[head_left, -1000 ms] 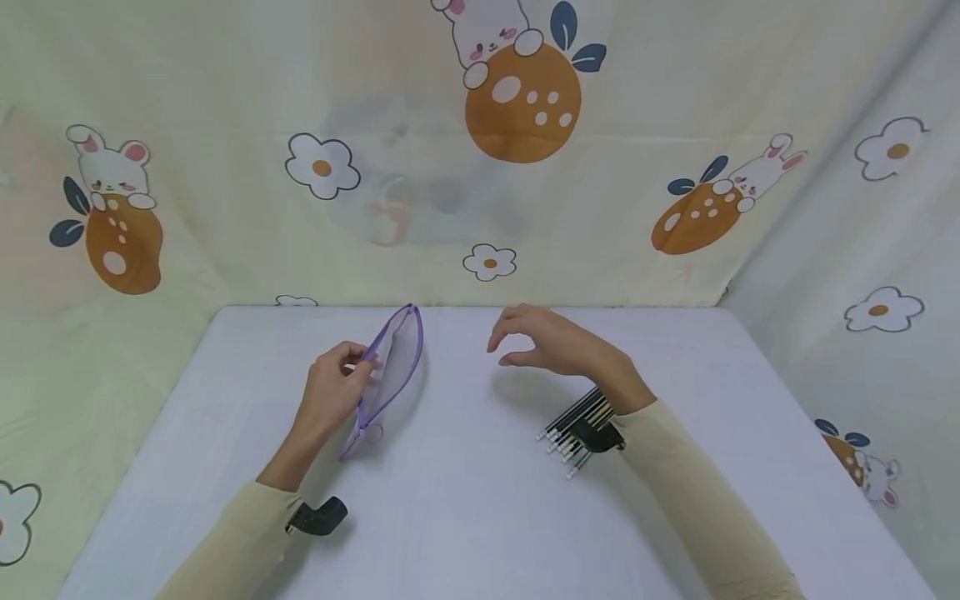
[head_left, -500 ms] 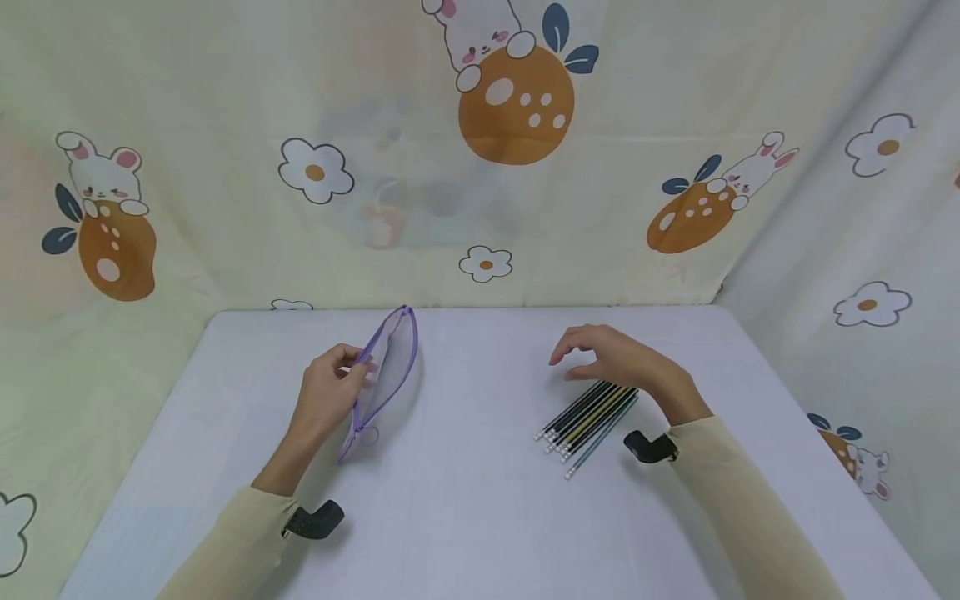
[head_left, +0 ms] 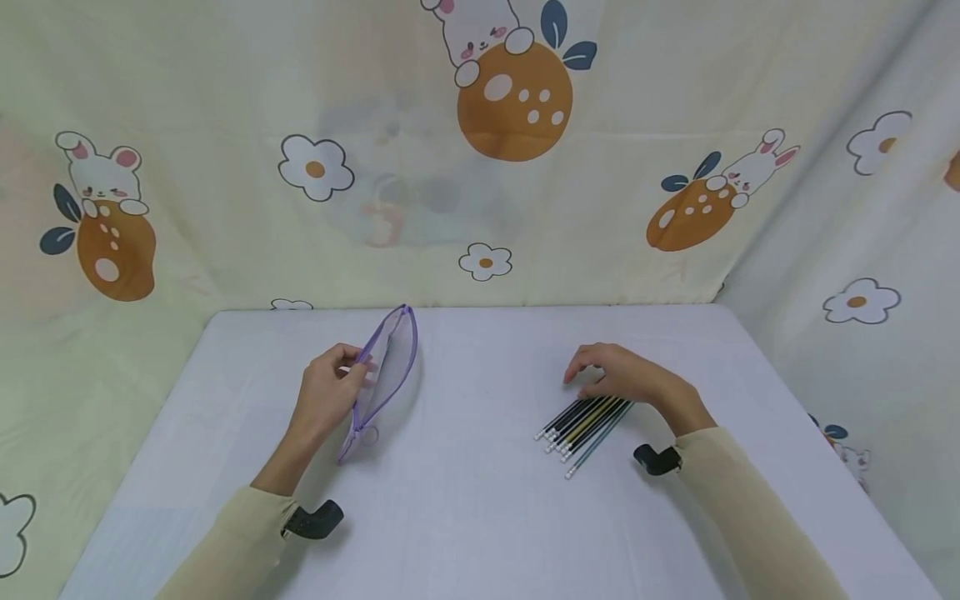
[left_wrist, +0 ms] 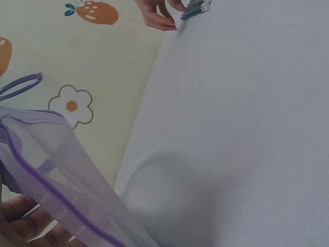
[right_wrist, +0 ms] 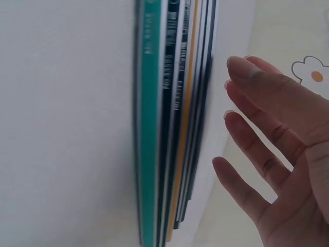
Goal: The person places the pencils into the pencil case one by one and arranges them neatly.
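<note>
My left hand grips one side of a see-through mesh zipper pouch with purple trim, held up on edge with its mouth spread. In the left wrist view, fingers show behind the pouch's mesh, and a purple loop sticks out from its end. On the right lies a bundle of several pencils, mostly dark, with one yellow and one teal, and white-tipped ends toward me. Just over their far ends is my right hand; in the right wrist view its fingers curve loosely beside the pencils, holding nothing.
Both hands work over a white tabletop. A pale curtain printed with rabbits, oranges and flowers hangs behind its back edge and along the sides. A black wrist camera sits on the left sleeve, another camera on the right.
My right hand has moved right and then come down to the far ends of the pencils, uncovering most of the bundle. The left hand and pouch have stayed nearly still.
</note>
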Motion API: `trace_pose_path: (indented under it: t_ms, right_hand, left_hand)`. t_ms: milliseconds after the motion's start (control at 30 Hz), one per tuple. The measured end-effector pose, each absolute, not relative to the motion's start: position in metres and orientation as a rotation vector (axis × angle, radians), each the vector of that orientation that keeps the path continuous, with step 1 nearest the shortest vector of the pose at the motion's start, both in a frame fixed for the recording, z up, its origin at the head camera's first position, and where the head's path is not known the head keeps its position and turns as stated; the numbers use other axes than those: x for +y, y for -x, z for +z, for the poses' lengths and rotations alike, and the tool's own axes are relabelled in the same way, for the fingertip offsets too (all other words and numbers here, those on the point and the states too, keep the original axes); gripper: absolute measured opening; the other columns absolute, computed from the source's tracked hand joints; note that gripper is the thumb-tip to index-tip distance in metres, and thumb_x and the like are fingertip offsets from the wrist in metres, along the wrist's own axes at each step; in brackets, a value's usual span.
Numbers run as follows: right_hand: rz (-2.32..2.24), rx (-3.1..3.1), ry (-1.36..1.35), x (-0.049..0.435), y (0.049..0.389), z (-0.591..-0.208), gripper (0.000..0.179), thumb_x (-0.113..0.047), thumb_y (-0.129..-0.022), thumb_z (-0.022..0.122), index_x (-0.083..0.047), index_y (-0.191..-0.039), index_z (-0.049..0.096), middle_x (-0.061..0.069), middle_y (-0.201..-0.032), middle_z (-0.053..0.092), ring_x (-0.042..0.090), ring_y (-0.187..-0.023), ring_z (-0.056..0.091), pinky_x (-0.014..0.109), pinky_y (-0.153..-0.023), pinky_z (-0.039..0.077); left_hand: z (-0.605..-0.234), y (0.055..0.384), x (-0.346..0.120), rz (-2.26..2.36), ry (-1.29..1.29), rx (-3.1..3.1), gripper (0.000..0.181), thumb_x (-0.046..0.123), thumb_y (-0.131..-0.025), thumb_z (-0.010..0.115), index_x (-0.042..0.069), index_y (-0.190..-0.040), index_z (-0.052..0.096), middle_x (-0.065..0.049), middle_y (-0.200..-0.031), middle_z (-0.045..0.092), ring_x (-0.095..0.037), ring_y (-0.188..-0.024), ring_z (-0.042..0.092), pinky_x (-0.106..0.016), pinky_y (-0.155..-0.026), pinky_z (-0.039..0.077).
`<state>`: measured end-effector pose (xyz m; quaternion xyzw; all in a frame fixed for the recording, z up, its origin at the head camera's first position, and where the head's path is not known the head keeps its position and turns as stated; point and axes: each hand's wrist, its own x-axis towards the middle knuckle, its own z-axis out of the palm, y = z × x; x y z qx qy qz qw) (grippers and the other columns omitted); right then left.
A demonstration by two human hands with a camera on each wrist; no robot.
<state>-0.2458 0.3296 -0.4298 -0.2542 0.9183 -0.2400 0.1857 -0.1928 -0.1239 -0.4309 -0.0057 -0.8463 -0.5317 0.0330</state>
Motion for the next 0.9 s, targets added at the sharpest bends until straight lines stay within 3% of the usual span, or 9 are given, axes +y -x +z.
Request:
trace_pose_path:
  t_ms: [267, 900]
  right_hand:
    - [-0.631, 2.590, 0.731, 0.3272, 0.2443, -0.4314, 0.018, -0.009, -0.090, 0.076, -0.019, -0.105, 0.076, -0.003, -0.109, 0.066, 0.021, -0.105, 0.058, 0.048, -0.099, 0.051]
    - [-0.553, 2.634, 0.724, 0.3273, 0.2495, -0.4372, 0.018, -0.002, -0.088, 0.074, -0.020, -0.094, 0.075, -0.001, -0.106, 0.061, 0.022, -0.105, 0.055, 0.045, -0.098, 0.049]
  left_hand:
    - [-0.4307, 0.1924, -0.1239, -1.636, 0.001, -2.609, 0.022, 0.017, -0.101, 0.054, 0.003, -0.113, 0.066, -0.013, -0.107, 0.073, -0.028, -0.088, 0.075, -0.027, -0.061, 0.051]
    - [-0.4316, 0.1936, -0.1238, -1.623, 0.008, -2.612, 0.023, 0.019, -0.101, 0.055, 0.002, -0.113, 0.066, -0.013, -0.106, 0.072, -0.027, -0.087, 0.074, -0.028, -0.062, 0.051]
